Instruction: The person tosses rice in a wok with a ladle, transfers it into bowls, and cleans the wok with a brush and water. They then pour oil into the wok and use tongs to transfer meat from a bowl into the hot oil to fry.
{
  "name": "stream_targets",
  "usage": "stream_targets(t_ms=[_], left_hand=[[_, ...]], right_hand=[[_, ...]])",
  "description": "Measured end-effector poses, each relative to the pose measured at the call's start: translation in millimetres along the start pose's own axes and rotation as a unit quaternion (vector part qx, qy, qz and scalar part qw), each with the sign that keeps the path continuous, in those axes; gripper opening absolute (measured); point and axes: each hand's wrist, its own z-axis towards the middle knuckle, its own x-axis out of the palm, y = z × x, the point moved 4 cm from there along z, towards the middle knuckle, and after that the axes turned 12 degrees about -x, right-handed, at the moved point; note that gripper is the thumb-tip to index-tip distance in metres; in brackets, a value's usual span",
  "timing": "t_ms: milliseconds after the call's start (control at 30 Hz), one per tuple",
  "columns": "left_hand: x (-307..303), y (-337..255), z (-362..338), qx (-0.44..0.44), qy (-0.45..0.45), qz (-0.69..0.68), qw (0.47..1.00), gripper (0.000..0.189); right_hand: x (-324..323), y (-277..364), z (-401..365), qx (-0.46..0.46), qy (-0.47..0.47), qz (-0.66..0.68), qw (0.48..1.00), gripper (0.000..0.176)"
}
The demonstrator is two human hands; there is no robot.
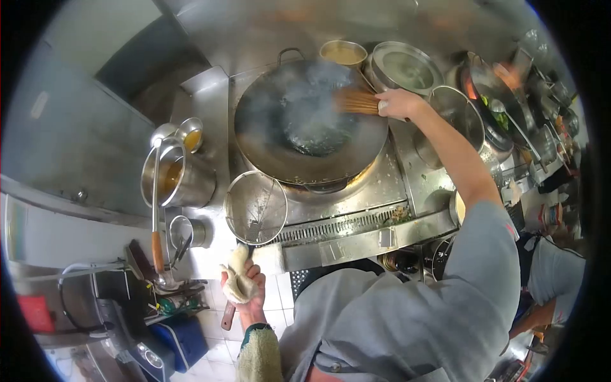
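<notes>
My right hand [396, 104] is closed round a bamboo brush [359, 102], whose bristles are over the right side of a large dark wok [267, 149]. Steam rises from the wok and partly veils the dark, wet contents at its bottom. Low at the left, my left hand [247, 286] is wrapped round a pale cloth [240, 283]. Just beyond the cloth lies a round wire strainer [256, 207] near the counter's front edge. A wooden handle [228, 316] shows beneath my left hand.
Left of the wok stand a metal pot [200, 181] and a long ladle [156, 216]. Behind and right are a yellowish bowl [344, 53], a round pan [407, 69] and a deep pot [468, 111]. Another wok [503, 95] stands farther right. A person [557, 280] is at the right edge.
</notes>
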Motion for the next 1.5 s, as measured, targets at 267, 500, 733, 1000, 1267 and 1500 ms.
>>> stream_targets(t_ms=[267,500,733,1000,1267,1500], left_hand=[[20,40,19,-0.074,0.037,-0.078,0.994,0.067],[14,76,15,-0.097,0.047,-0.046,0.993,0.05],[-7,73,0,-0.116,0.002,-0.047,0.992,0.058],[-18,40,13,-0.146,-0.092,0.114,0.978,0.062],[1,45,18,-0.223,-0.031,0.105,0.969,0.068],[0,56,25,-0.302,0.003,0.036,0.953,0.068]], right_hand=[[-67,23,13,-0.053,-0.155,0.124,0.979,0.058],[84,112,110,-0.125,-0.062,0.282,0.949,0.068],[68,91,-26,-0.316,0.173,0.117,0.926,0.067],[-24,86,-111,-0.237,0.001,0.018,0.971,0.056],[-7,97,-88,-0.162,-0.014,0.032,0.986,0.055],[3,115,-77,-0.083,0.014,-0.038,0.996,0.057]])
